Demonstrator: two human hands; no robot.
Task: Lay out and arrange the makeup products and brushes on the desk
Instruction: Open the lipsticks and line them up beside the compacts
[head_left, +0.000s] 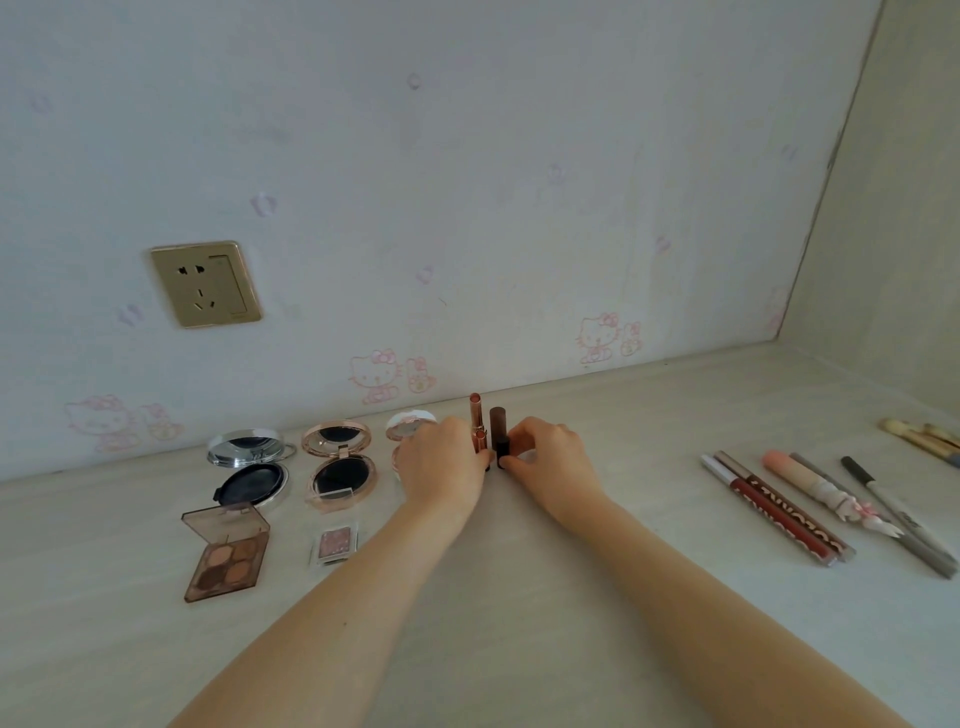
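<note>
Two hands are out over the pale desk (519, 597) right now, both working at a little cluster of lipsticks standing near the back wall. The left hand (441, 462) has its fingertips pinched on the base of a rose-gold lipstick (476, 415), which stands upright with its pinkish bullet exposed. The right hand (550, 457) is grasping a small black tube (502, 451) low down, and just behind that stands a dark brown lipstick (497, 421), also upright. The two tall ones are just beside each other, can't tell if they actually touch.

Left of the hands there's a row of open compacts: a silver one with a mirror lid (250, 465), a rose-gold one (340, 462), and a pale pink round one (410, 426) mostly hidden behind the left hand. In front of those lie a four-pan brown eyeshadow palette (227, 558) with its clear lid up, and a small single pink shadow (334, 543).

Over on the right, well apart from the lipsticks, several long things lie side by side at an angle: a dark red lip gloss tube (779, 514), a peach-coloured stick (810, 480), a black-capped pencil (883, 499). Some brushes (924, 434) sit at the far right edge, partly cut off
</note>
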